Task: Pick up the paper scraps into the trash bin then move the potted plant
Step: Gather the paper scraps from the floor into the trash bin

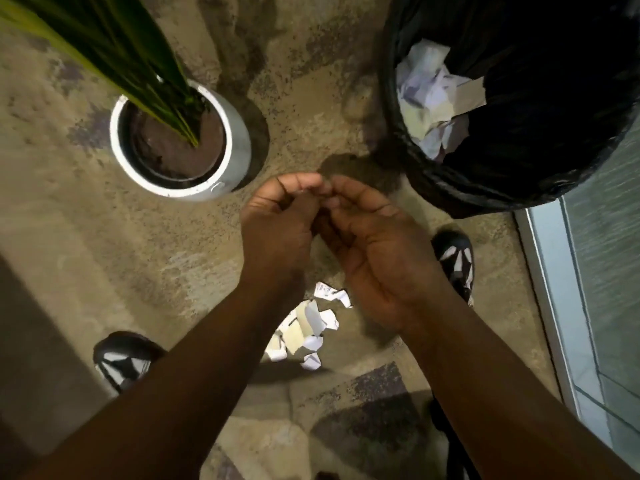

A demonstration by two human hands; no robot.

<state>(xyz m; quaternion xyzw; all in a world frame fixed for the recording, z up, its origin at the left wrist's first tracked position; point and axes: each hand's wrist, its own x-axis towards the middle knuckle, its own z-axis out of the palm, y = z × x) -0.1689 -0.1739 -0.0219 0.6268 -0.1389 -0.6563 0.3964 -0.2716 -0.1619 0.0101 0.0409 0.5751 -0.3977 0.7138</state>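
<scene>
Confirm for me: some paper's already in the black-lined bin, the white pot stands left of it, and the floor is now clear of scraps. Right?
Not quite. The head view shows paper scraps still lying on the floor between the shoes. The rest holds: paper sits in the black-lined bin, and the white pot stands left of it.

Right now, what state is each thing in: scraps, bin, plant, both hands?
paper scraps on the floor: loose pile, not yet picked up
trash bin: open, black liner, crumpled paper already inside
potted plant: upright on the floor, untouched
left hand: fingers curled, nothing visibly held
right hand: fingers curled, fingertips meeting the left's; contents unclear
</scene>
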